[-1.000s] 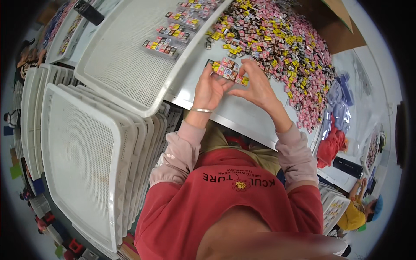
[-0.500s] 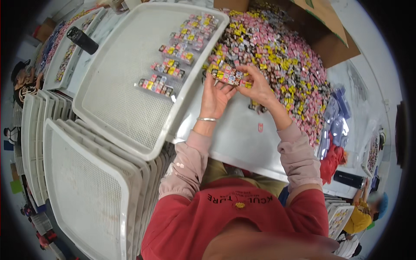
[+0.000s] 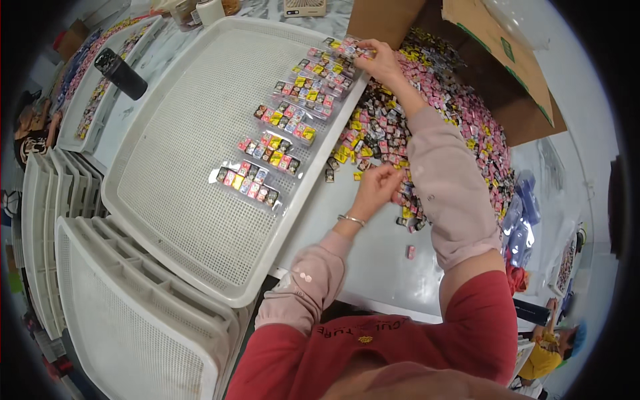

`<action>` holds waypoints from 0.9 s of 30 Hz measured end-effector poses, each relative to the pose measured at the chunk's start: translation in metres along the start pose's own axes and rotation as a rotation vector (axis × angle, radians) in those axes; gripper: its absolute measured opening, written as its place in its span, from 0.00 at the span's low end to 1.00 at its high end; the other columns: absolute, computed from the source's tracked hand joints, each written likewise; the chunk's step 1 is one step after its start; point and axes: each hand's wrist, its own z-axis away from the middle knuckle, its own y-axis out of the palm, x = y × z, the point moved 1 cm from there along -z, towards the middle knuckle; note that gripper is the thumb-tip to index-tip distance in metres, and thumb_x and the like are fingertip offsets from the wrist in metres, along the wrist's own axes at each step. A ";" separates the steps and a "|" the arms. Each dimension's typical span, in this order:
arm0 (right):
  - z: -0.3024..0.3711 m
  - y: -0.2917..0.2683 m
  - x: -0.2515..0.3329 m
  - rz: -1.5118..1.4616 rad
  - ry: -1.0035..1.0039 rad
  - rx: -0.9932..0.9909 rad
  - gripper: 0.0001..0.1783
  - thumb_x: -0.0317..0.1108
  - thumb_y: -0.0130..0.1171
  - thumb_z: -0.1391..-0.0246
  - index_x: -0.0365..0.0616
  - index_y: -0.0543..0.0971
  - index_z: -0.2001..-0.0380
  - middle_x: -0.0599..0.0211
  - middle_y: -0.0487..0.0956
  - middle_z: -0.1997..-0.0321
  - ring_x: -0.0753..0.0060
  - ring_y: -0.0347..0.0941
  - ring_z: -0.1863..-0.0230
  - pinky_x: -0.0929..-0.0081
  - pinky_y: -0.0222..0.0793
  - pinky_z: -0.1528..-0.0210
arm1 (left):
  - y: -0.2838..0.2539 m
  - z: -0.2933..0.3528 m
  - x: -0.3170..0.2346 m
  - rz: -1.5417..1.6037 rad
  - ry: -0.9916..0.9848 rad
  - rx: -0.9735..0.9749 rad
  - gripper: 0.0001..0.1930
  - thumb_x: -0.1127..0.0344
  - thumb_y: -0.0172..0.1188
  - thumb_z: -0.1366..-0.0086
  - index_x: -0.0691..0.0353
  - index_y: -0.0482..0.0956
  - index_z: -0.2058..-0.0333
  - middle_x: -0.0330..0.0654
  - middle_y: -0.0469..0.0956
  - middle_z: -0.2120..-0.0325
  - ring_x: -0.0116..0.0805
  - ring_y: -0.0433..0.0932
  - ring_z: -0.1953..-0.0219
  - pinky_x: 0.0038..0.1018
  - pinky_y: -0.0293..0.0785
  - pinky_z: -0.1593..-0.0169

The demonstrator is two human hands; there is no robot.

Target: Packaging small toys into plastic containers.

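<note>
Nearest, at the lower left, a stack of white mesh trays stands just below the near edge of the mesh tray in use. On the pale table, a single pink piece lies apart toward the near edge. Beyond it the left hand, fingers bent together, is at the near left fringe of a heap of small pink, black and yellow pieces; whether it pinches one of them cannot be told. By the table's right edge, bluish clear plastic shells lie piled.

The perforated white tray reaches along the table's left side. Clear packs line its right edge, from about midway up to the far right corner, each set roughly crosswise and filled with rows of the same pieces. The right hand reaches to that corner, thumb and fingers grasping the right end of the farthest filled pack, which is inside the tray by its rim.

Farther, an open cardboard box stands behind the heap, pieces lying up against its walls. Off to the far left, beside a dark tumbler, another white tray holds coloured pieces.
</note>
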 end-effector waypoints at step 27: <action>0.025 0.017 0.031 -0.139 0.003 0.203 0.15 0.23 0.51 0.48 0.38 0.77 0.56 0.65 0.78 0.57 0.77 0.74 0.56 0.78 0.68 0.51 | -0.005 0.005 -0.014 -0.590 0.532 -0.304 0.13 0.69 0.61 0.45 0.65 0.71 0.85 0.39 0.66 0.93 0.31 0.67 0.91 0.26 0.61 0.84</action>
